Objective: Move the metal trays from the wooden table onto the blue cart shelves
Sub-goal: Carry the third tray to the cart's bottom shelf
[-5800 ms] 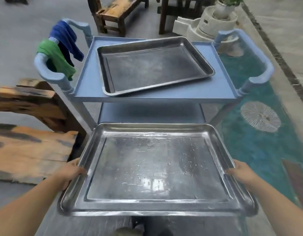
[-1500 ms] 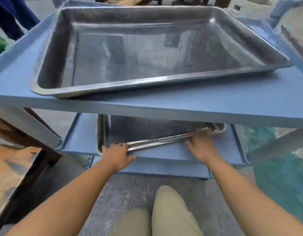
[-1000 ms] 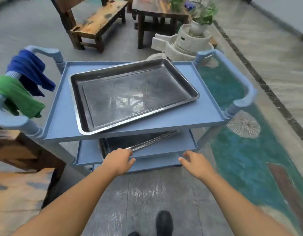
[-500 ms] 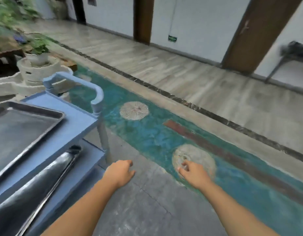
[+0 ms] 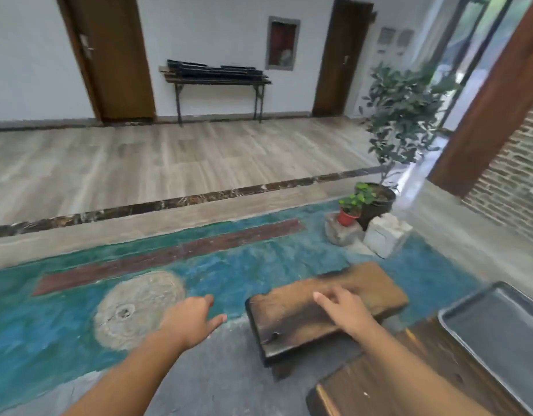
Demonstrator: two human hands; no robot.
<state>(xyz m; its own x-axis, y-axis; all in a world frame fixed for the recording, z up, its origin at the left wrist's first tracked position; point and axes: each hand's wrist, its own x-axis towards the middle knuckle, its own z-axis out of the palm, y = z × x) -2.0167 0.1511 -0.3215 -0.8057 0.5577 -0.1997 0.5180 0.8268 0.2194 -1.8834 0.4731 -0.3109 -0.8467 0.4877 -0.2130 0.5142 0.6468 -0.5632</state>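
Right of the right hand (image 5: 346, 310), well apart from its loosely spread fingers — 1 metal tray (image 5: 499, 334), flat on the wooden table (image 5: 409, 382). Under those fingers: 1 wooden bench (image 5: 292, 319), contact unclear. Left hand (image 5: 193, 321) — fingers loosely extended, empty, above the painted floor (image 5: 79, 325).

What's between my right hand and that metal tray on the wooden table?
In the head view, only bare dark tabletop of the wooden table separates the right hand from the metal tray. The hand hovers over the wooden bench.
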